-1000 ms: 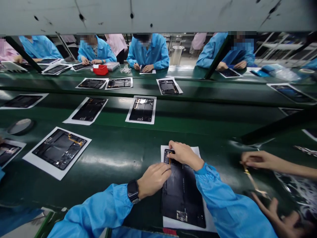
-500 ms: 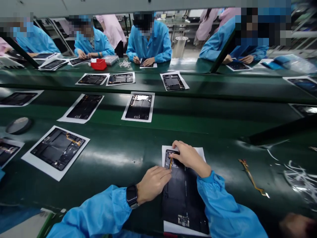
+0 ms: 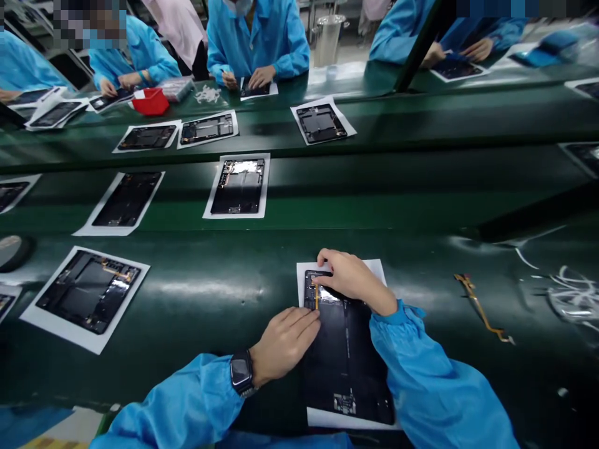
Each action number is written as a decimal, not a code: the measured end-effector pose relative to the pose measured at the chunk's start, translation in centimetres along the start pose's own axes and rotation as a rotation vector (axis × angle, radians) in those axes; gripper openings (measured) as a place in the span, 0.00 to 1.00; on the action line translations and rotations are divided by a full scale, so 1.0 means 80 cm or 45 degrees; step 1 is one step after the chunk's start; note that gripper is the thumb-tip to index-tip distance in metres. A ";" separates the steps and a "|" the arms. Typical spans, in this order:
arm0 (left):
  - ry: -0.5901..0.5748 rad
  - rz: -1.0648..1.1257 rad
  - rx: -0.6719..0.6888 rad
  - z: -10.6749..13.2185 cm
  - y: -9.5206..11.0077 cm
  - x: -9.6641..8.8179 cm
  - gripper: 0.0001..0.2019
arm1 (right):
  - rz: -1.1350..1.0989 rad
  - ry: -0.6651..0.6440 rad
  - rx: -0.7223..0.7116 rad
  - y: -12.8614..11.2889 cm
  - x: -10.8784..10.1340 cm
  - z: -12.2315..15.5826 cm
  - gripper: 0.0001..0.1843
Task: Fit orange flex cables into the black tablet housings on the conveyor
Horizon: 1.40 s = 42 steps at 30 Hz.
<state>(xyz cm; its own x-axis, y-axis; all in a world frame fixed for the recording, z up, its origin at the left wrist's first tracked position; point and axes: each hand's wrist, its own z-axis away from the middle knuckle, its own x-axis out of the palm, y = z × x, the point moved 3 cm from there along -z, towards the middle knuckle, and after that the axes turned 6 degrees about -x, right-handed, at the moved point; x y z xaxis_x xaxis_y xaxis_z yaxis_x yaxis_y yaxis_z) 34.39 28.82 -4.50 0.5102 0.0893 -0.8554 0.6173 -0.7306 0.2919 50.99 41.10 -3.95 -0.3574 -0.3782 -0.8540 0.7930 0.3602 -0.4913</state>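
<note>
A black tablet housing (image 3: 349, 355) lies on a white sheet (image 3: 304, 268) in front of me, its inner side up. An orange flex cable (image 3: 317, 295) runs along its upper left part. My right hand (image 3: 349, 274) reaches over the housing's top, thumb and fingers bent together at the cable's upper end; the exact fingertip contact is partly hidden. My left hand (image 3: 286, 343) rests on the left edge, fingers stretched out side by side, with the tips at the cable's lower end. A second loose flex cable (image 3: 482, 312) lies on the bench to the right.
More tablet housings (image 3: 93, 290) lie on white sheets at the left and on the belt (image 3: 374, 206) ahead. White strips (image 3: 575, 290) lie at the right, below a dark post (image 3: 538, 215). A round dark object (image 3: 14, 252) is far left. People in blue (image 3: 262, 43) work opposite, near a red bin (image 3: 150, 101).
The view has tilted down and shifted slightly to the right. Both hands stay at the orange flex cable, with only slight finger movement. A blurred hand at the lower right has left the view.
</note>
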 end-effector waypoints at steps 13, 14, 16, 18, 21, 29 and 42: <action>-0.098 -0.161 0.061 -0.006 0.007 -0.002 0.12 | 0.018 0.008 -0.015 0.004 0.002 -0.002 0.16; -0.106 -0.169 0.063 -0.006 0.008 -0.002 0.12 | 0.019 0.011 -0.019 0.005 0.002 -0.002 0.16; -0.120 -0.180 0.066 -0.007 0.008 -0.003 0.12 | 0.019 0.009 -0.021 0.005 0.003 -0.002 0.16; -0.123 -0.185 0.068 -0.008 0.008 -0.003 0.12 | 0.018 0.006 -0.018 0.005 0.003 -0.003 0.15; -0.120 -0.198 0.079 -0.009 0.009 -0.004 0.12 | 0.020 0.009 -0.018 0.005 0.002 -0.003 0.15; -0.142 -0.252 0.100 -0.007 0.011 -0.001 0.12 | 0.028 0.014 -0.006 0.004 0.002 -0.002 0.15; -0.247 -0.150 0.068 -0.014 0.003 -0.004 0.13 | 0.036 0.011 0.002 0.003 0.001 -0.001 0.15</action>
<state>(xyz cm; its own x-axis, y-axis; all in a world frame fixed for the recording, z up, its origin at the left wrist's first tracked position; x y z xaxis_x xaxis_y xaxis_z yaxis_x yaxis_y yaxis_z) 35.04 29.36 -3.67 0.3085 0.0480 -0.9500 0.6308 -0.7579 0.1665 51.09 41.27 -4.12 -0.3390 -0.3604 -0.8690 0.8036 0.3693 -0.4667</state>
